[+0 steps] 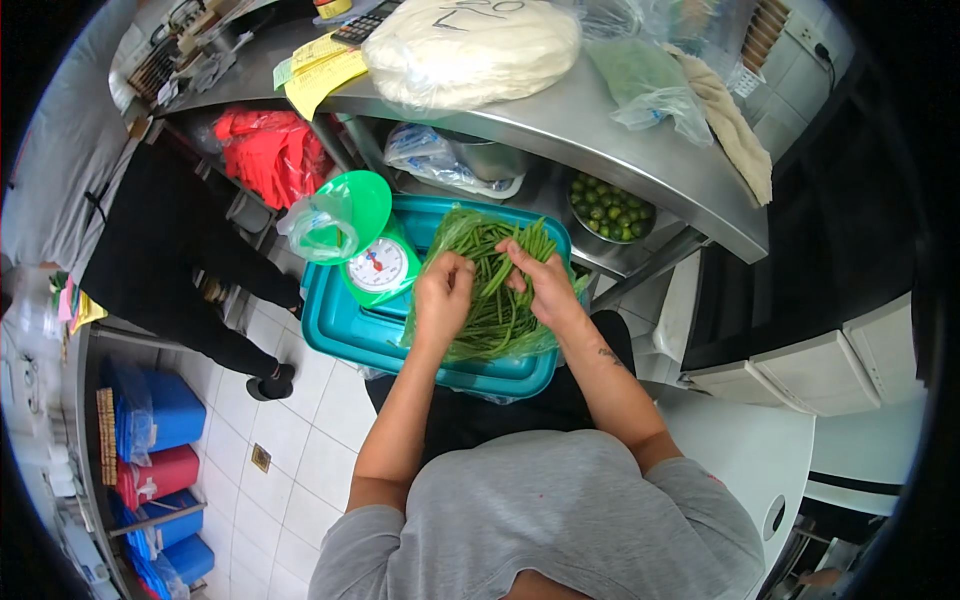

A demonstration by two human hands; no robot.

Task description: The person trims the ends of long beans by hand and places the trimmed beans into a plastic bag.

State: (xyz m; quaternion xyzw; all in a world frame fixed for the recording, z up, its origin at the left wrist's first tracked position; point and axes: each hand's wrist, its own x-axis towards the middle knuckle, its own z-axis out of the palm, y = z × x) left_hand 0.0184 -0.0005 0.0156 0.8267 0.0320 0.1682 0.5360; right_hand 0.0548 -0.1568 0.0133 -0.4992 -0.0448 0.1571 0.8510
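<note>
A clear plastic bag full of green beans [490,320] lies open on the teal plastic lid or tub [335,318] in front of me. My left hand [443,298] is closed over the left side of the bag, fingers curled; whatever they pinch is hidden. On the right, my right hand [545,288] has its fingers bent around some of the beans at the top of the pile. A green kitchen scale [378,265] with a round white dial stands to the left of the bag. Its green pan [365,200] carries a clear plastic bag [318,225] that looks nearly empty.
Beyond the tub stands a steel table [640,150] with a large white bundle [470,50] on it. A pot of small green limes [610,208] sits on its lower shelf. At left, a person in black trousers [190,250] stands near blue bins [165,405].
</note>
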